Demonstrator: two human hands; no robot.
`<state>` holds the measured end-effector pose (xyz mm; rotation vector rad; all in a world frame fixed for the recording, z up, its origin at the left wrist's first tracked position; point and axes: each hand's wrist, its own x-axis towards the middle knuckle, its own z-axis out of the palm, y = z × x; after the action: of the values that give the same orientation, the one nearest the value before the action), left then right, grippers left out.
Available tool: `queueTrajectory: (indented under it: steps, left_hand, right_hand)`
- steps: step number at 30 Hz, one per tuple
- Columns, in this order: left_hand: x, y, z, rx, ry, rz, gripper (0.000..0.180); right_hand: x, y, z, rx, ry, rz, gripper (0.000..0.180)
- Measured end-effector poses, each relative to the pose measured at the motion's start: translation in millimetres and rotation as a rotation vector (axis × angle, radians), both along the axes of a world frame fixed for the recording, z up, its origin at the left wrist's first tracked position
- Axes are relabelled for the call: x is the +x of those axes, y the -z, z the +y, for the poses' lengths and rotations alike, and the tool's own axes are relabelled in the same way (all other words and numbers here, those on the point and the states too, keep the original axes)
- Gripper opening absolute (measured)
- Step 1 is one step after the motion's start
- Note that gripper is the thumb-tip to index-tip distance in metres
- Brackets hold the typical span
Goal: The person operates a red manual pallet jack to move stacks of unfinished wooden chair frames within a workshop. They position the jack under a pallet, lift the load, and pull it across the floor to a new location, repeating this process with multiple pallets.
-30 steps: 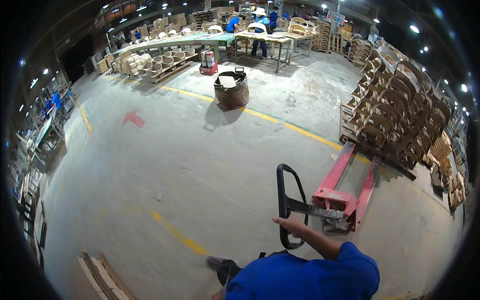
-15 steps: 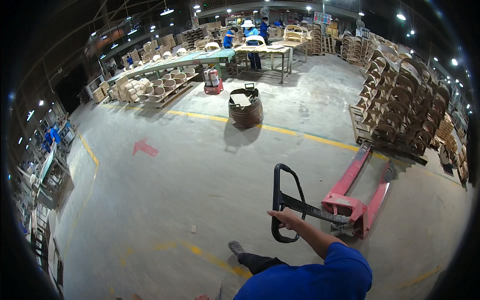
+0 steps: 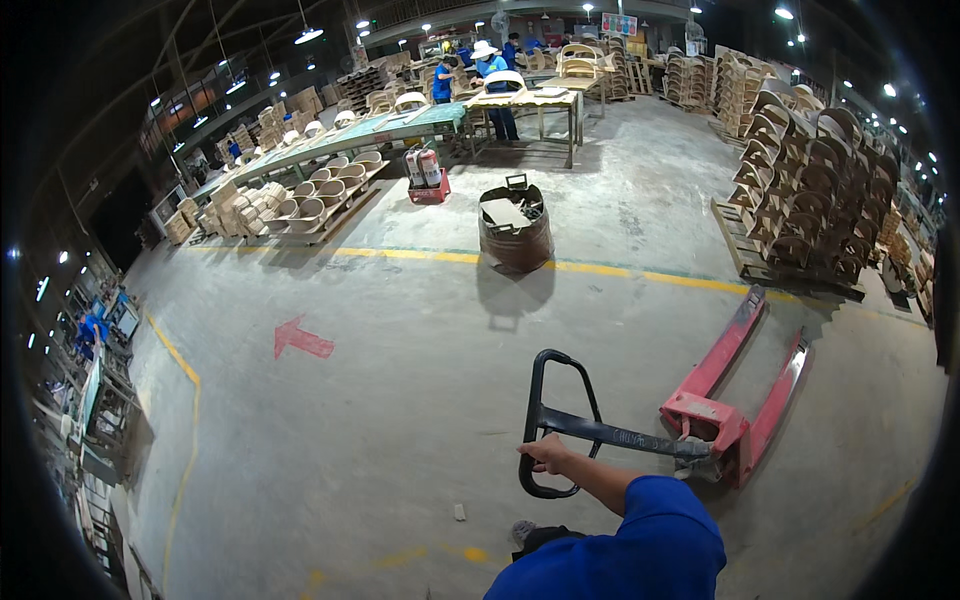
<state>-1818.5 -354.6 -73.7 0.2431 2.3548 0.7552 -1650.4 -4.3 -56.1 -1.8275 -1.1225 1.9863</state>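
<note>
The black looped steel handle (image 3: 548,425) of a red, two-forked pallet jack (image 3: 735,400) is gripped near its lower end by the right hand (image 3: 547,455), fingers closed round the bar (the left hand is out of view). The jack stands on the bare concrete floor (image 3: 400,400), forks pointing away toward a wooden pallet stacked with curved plywood chair shells (image 3: 800,200). Farther off, a brown round bin (image 3: 515,232) stands at a yellow floor line (image 3: 620,270).

Red pallet jack (image 3: 735,400), black handle (image 3: 552,420)
</note>
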Motion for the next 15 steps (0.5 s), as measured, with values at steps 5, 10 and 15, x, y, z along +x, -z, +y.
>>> queueTrajectory:
  steps: [5, 10, 15]
  left_hand:
    - [-101.3, 3.6, 7.2, -0.024, 0.041, -0.032, 0.039]
    - [-198.1, 23.8, -3.2, -0.071, 0.198, -0.031, 0.039]
    - [-338.5, 41.6, -5.7, 0.066, 0.557, 0.147, 0.040]
  right_hand:
    - [-104.9, -11.1, -4.6, -0.072, -0.121, 0.056, 0.089]
    - [-195.1, -25.1, -42.3, 0.048, -0.033, 0.013, 0.096]
    - [-275.2, -41.5, -102.3, 0.198, 0.137, 0.029, 0.078]
